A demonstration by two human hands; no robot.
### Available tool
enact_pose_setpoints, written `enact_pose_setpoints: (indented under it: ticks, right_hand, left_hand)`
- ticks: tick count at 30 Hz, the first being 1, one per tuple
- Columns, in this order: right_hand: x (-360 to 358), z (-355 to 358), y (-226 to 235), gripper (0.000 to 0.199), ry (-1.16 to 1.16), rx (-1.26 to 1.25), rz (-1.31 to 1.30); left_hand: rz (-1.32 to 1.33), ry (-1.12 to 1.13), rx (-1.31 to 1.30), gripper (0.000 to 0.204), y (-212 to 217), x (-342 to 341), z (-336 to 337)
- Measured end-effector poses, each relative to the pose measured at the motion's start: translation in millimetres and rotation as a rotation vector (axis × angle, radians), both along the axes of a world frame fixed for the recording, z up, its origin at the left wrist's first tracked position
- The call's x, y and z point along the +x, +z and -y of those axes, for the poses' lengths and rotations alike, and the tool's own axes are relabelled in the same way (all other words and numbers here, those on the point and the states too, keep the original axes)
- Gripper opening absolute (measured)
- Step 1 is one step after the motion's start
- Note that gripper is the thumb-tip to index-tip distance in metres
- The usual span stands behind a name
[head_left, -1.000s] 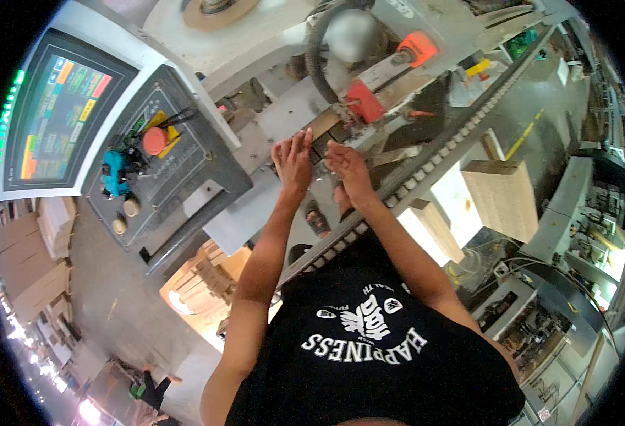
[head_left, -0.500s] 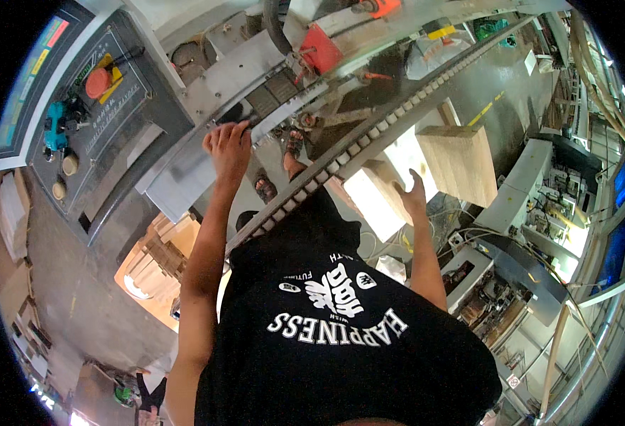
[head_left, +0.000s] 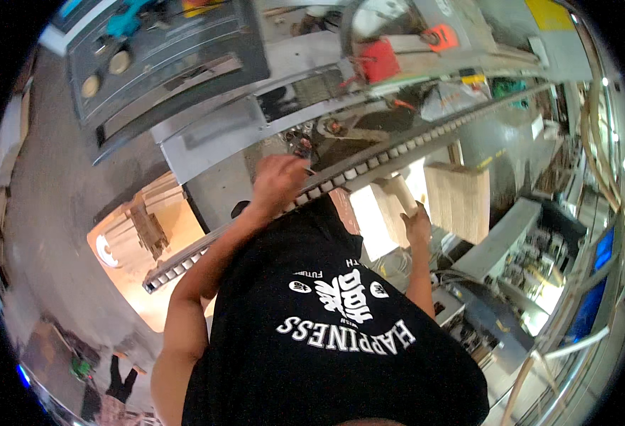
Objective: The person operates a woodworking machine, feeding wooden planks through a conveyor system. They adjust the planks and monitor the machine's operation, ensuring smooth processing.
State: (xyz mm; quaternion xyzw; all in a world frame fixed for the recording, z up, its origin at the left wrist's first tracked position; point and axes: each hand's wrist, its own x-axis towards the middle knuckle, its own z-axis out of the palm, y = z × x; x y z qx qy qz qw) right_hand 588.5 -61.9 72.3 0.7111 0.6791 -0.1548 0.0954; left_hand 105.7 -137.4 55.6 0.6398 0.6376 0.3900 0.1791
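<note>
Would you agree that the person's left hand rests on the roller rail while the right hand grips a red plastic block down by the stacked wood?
Not quite: in the head view the right hand holds a pale wooden piece, not a red plastic block. The left hand does rest on the roller rail.

We see our left hand (head_left: 278, 183) only from the back, resting on the long grey roller rail (head_left: 369, 165); its fingers curl out of sight, so we cannot tell whether they grip anything. Our right hand (head_left: 419, 226) touches a pale wooden block (head_left: 396, 199), and its fingertips are hidden behind it. Our black printed shirt (head_left: 333, 341) covers everything below our chest. The grey control panel with round buttons (head_left: 163, 57) is cut off by the upper rim, and small parts around the red metal guard (head_left: 377, 60) are too blurred to identify.
</note>
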Motion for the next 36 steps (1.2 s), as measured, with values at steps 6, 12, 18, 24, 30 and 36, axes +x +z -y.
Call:
enact_pose_setpoints:
  ticks: [6,12,18,24,30,36]
  right_hand:
    - [-170.9,-35.2,50.0,0.042,0.488,0.186,-0.205]
    - [-310.7,-79.9,41.3,0.062,0.763,0.288,-0.244]
    - [-373.1,-78.3,17.3,0.064,0.398,0.262,-0.757]
    - [-415.6,-73.6,-47.4,0.101,-0.296,-0.609,-1.489]
    - [-461.8,-78.2,-43.6,0.111,-0.372,-0.594,-1.749]
    - [-471.7,-68.1,-31.7,0.092,-0.383,-0.493,-1.888]
  left_hand:
    - [-0.255,-0.293,0.131,0.057,38.7,40.3,-31.1]
    - [-0.221,-0.083,-0.021,0.058,4.3,-42.1,-37.8]
    - [-0.314,0.264,0.048,0.05,-47.3,-118.7,-27.8]
    - [-0.33,0.416,0.081,0.037,-56.0,-147.5,-45.6]
    - [-0.41,0.391,0.039,0.031,-57.3,-163.3,-44.1]
    - [-0.542,0.246,-0.1,0.038,-55.7,-191.4,-12.0]
